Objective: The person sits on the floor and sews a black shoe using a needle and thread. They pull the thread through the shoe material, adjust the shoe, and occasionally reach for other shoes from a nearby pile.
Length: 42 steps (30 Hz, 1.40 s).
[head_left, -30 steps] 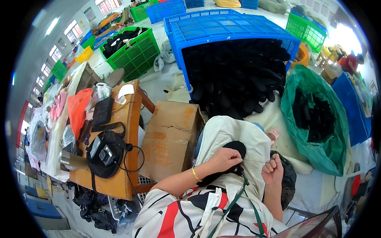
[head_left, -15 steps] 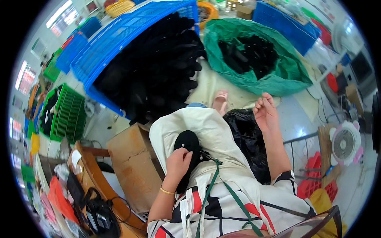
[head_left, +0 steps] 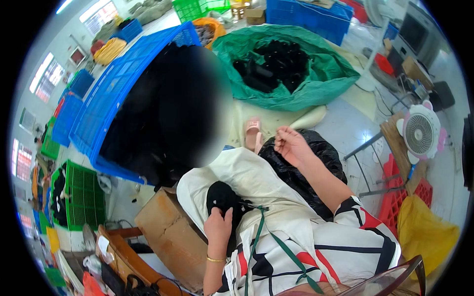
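Both hands unchanged: left hand (head_left: 218, 228) still grips black piece (head_left: 223, 196), right hand (head_left: 291, 145) raised.

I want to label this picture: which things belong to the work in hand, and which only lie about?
In the work:
left hand
black fabric piece
right hand
cream lap cloth

Lying about:
green sack
blue crate
cardboard box
small fan

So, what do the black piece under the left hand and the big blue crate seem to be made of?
The black piece under the left hand looks like soft, matte fabric: it is rounded and shows no shine. The blue crate looks like rigid moulded plastic, with a grid of holes in its wall and a slight gloss.
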Each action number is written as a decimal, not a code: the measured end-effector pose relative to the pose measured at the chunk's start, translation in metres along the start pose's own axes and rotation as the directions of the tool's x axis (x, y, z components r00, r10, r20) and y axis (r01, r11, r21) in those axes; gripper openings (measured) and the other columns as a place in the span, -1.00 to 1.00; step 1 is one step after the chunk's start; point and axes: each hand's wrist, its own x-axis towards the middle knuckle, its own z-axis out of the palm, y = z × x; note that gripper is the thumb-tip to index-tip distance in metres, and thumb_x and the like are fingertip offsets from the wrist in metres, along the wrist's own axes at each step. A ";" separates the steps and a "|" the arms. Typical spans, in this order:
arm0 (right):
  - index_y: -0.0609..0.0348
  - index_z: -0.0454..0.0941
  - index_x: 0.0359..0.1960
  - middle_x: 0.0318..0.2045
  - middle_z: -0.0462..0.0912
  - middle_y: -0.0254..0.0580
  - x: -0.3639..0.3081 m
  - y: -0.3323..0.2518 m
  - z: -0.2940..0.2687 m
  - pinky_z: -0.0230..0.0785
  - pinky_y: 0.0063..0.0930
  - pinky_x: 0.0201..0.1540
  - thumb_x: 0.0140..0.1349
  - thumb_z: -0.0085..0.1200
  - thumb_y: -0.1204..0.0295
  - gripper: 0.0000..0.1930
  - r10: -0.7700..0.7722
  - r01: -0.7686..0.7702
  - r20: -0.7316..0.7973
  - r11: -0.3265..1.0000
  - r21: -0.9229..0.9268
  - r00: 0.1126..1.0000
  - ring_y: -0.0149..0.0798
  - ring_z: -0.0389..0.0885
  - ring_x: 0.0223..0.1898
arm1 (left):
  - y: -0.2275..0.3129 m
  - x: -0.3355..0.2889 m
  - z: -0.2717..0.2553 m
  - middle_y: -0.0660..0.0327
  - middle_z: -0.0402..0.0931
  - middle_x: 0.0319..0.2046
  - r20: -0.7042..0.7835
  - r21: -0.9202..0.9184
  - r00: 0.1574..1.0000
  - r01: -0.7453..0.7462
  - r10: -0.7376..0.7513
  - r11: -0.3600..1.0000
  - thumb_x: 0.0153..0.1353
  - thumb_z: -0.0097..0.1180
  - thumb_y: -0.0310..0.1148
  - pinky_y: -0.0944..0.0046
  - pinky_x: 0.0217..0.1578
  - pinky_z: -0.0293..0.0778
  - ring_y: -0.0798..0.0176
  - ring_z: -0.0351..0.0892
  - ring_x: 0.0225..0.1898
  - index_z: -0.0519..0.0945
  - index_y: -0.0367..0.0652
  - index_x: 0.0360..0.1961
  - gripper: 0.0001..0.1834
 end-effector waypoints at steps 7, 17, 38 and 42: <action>0.10 0.51 -0.18 -0.42 0.57 -0.40 -0.006 0.036 0.009 0.45 -0.54 -0.31 0.36 0.07 0.42 -0.92 0.144 -0.125 0.071 0.969 -0.214 0.987 -0.47 0.54 -0.43 | -0.015 0.001 0.002 0.10 0.46 -0.67 -0.014 -0.387 1.000 0.017 -0.024 0.922 0.18 0.24 -0.29 0.17 -0.50 0.39 0.12 0.43 -0.63 0.47 -0.28 -0.43 -0.72; 0.27 0.56 -0.03 -0.26 0.58 -0.40 -0.041 0.086 0.075 0.38 -0.56 -0.13 0.41 0.00 0.05 -0.54 0.385 0.056 0.429 0.687 -0.724 0.817 -0.52 0.46 -0.21 | 0.003 -0.010 -0.062 0.06 0.45 -0.48 -0.069 -0.199 0.947 -0.321 0.314 0.926 0.09 0.18 -0.42 0.15 -0.41 0.42 -0.03 0.51 -0.41 0.47 -0.21 -0.40 -0.86; 0.33 0.56 -0.20 -0.44 0.59 -0.29 -0.070 0.097 0.077 0.41 -0.49 -0.41 0.30 0.08 0.01 -0.50 0.396 0.041 0.329 0.584 -0.811 0.858 -0.43 0.52 -0.45 | 0.014 -0.016 -0.011 0.33 0.58 -0.38 -0.090 -0.985 0.985 -0.067 -0.146 0.160 0.25 0.18 -0.53 0.48 -0.24 0.41 0.52 0.48 -0.36 0.55 -0.22 -0.37 -0.94; 0.39 0.51 -0.23 -0.42 0.61 -0.09 -0.079 0.095 0.082 0.40 -0.40 -0.30 0.29 0.12 0.06 -0.51 0.297 0.293 0.449 0.446 -0.845 0.843 -0.27 0.53 -0.38 | 0.011 -0.021 -0.008 0.24 0.65 -0.27 -0.074 -0.997 0.976 -0.067 -0.203 0.040 0.28 0.16 -0.51 0.44 -0.20 0.46 0.46 0.56 -0.30 0.61 -0.28 -0.25 -0.93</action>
